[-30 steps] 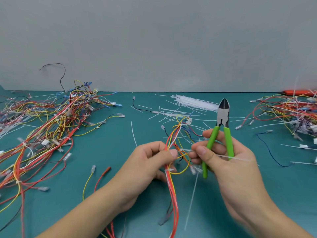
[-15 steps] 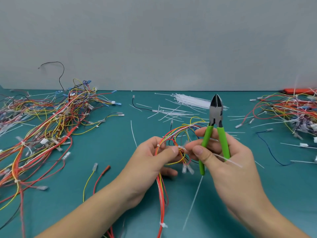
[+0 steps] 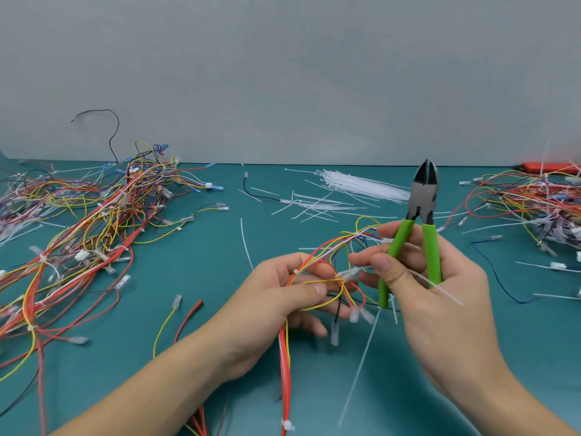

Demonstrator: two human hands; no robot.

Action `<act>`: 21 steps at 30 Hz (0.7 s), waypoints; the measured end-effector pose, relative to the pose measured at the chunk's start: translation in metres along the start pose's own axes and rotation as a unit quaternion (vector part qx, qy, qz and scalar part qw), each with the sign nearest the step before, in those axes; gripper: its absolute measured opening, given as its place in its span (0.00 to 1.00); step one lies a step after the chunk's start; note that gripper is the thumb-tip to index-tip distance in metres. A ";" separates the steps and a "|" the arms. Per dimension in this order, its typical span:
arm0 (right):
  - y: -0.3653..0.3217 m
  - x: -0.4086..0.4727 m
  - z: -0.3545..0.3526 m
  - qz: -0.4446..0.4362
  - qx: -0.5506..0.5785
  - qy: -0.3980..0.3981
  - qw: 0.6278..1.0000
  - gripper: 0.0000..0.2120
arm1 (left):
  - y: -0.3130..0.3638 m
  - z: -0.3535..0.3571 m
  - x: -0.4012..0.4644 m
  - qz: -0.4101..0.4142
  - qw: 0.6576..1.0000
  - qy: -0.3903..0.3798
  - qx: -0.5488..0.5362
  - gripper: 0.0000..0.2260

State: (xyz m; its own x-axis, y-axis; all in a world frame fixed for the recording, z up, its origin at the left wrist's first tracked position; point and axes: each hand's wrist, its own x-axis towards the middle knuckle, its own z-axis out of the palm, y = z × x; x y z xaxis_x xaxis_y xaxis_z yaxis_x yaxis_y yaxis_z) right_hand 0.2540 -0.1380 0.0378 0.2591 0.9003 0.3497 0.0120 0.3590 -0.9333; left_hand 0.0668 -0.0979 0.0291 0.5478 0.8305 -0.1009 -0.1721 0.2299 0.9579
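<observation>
Your left hand (image 3: 276, 297) grips the wire harness (image 3: 317, 272) above the teal table (image 3: 201, 278), your right hand (image 3: 430, 278) clutches green cutters (image 3: 421, 221) pointing up, thumb seemingly pinching a white cable tie (image 3: 440, 286).

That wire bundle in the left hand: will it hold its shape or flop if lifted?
Likely floppy: the wire bundle hangs below the left hand, loose ends dangling. Probably light; a thumb-and-finger hold carries it. Its white tie should keep strands together.

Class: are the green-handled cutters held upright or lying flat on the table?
Upright. The right hand grips the green-handled cutters by the handles, blades pointing up, lifted clear of the teal table.
</observation>
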 end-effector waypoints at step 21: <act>0.003 0.004 -0.005 0.072 0.065 0.028 0.995 0.10 | -0.005 0.008 0.000 -0.010 0.978 0.114 0.172 0.16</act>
State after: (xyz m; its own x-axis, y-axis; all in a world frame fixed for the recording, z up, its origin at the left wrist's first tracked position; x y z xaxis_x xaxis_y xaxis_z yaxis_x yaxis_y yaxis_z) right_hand 0.2601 -0.1346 0.0365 0.3031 0.9309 0.2040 -0.1538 0.2590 -0.9535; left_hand 0.0745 -0.1030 0.0268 0.3446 0.9283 -0.1397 0.1438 0.0949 0.9851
